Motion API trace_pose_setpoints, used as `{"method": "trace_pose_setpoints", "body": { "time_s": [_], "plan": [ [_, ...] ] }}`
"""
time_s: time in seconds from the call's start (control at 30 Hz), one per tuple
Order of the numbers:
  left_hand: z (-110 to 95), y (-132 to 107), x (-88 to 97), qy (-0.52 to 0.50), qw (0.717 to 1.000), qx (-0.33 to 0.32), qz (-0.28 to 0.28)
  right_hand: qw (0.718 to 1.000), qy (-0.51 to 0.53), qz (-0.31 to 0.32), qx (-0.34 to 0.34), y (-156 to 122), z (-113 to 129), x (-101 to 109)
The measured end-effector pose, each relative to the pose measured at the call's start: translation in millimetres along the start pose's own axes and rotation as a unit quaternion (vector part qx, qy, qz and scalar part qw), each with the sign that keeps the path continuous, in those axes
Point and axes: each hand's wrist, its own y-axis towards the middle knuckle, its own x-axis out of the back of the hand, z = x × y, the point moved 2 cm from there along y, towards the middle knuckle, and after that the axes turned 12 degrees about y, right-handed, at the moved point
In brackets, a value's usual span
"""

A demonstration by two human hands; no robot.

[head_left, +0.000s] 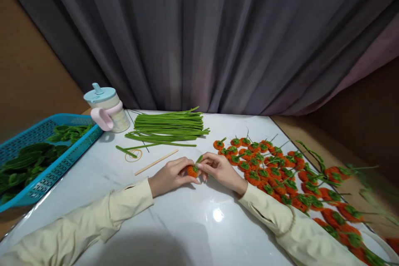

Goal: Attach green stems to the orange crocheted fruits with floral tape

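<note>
Over the middle of the white table, my left hand [174, 175] is closed around a small orange craft persimmon [192, 171]. It looks fuzzy, with a green leafy top and a short green stem [199, 159] pointing up. From the other side, my right hand [217, 169] pinches at the green top of the same piece; its fingertips hide part of it. Left of the hands lies a thin wooden stick [156, 162]. Many similar orange persimmons [262, 172] with green tops spread over the table's right side, close to my right forearm.
Behind my hands lies a bundle of green fuzzy stems [168, 124]. A short green piece [126, 151] rests by thin rings [133, 155]. A blue-lidded cup [116, 118] with pink handle stands back left. The blue basket [51, 174] holds green leaf pieces [28, 162]. A grey curtain [199, 41] hangs behind.
</note>
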Motion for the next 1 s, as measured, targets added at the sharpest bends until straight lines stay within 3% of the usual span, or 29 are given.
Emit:
{"method": "trace_pose_setpoints", "body": {
  "time_s": [0.2,0.33,0.5,1.0],
  "plan": [
    [1.0,-3.0,-2.5,-0.001,1.000,-0.004,-0.011,0.997,-0.074,-0.005,0.030,-3.4,0.8,-3.5],
    [1.0,-3.6,-2.3,0.016,0.996,-0.049,-0.070,0.992,-0.118,-0.004,0.041,-5.2,0.1,-4.5],
    [-2.7,-2.4,0.5,0.032,0.986,-0.136,-0.093,0.997,-0.069,0.006,0.024,-3.3,-1.2,-3.4],
    [-4.7,-2.7,2.8,0.023,0.984,-0.137,-0.111,0.999,0.027,0.037,-0.005,-2.9,7.4,-2.5]
  ]
}}
